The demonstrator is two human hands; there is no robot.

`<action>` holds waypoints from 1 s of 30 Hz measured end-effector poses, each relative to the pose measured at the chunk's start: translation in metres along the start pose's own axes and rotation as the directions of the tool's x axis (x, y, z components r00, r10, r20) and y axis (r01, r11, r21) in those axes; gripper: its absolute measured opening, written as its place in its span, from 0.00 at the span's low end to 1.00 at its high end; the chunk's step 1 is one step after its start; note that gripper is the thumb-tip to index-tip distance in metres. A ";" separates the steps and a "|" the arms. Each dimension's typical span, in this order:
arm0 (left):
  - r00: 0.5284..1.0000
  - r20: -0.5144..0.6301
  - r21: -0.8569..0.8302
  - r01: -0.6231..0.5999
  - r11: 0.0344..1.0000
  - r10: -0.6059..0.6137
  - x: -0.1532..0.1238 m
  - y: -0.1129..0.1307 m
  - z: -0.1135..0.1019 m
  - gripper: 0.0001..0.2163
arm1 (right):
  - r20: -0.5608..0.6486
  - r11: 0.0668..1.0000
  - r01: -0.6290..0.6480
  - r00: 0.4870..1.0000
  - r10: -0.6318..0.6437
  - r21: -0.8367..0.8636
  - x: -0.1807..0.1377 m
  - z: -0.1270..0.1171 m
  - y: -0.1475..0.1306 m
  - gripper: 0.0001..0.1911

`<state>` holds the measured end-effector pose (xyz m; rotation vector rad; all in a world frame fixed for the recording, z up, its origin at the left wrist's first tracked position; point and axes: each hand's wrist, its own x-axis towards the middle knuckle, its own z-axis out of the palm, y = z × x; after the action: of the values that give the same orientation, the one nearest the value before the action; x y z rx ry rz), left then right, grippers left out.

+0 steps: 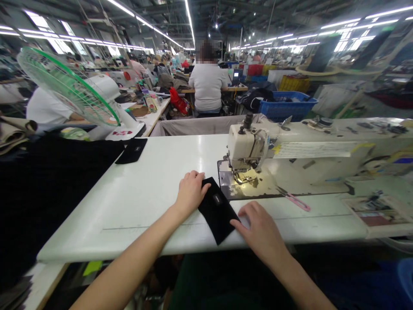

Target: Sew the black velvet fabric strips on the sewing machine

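A small black fabric piece (218,209) with a tiny label lies on the white table (145,193), just left of the sewing machine's needle plate (254,183). My left hand (191,190) rests on its far left corner, fingers curled down onto the cloth. My right hand (260,226) lies flat on the table at the piece's right edge, fingers stretched toward it. The white sewing machine (248,146) stands just beyond, its presser foot lit.
Pink-handled snips (295,200) lie right of the needle plate. Another black piece (131,150) sits at the table's far left beside a green-caged fan (67,86). Dark fabric is heaped at the left. A person in a white shirt (208,86) sits ahead; a blue crate (287,105) stands beyond.
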<state>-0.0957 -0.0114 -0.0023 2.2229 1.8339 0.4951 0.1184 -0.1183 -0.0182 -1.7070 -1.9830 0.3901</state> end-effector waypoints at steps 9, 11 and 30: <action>0.983 0.181 -0.504 0.109 0.857 -0.018 0.017 -0.017 -0.002 0.05 | 0.003 0.997 -0.017 1.000 0.017 0.073 0.001 0.002 -0.001 0.10; 0.962 0.272 -0.699 0.219 0.680 -0.029 0.015 -0.017 -0.008 0.09 | 0.005 0.991 -0.054 0.999 0.054 0.122 0.000 0.004 -0.001 0.10; 0.942 0.312 -0.797 0.329 0.507 -0.120 0.015 -0.004 -0.031 0.16 | 0.345 0.457 -0.420 0.907 0.242 0.784 -0.014 0.013 0.007 0.20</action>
<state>-0.1090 0.0025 0.0267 1.2714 1.2878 0.8232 0.1182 -0.1293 -0.0353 -1.3579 -1.1255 1.4513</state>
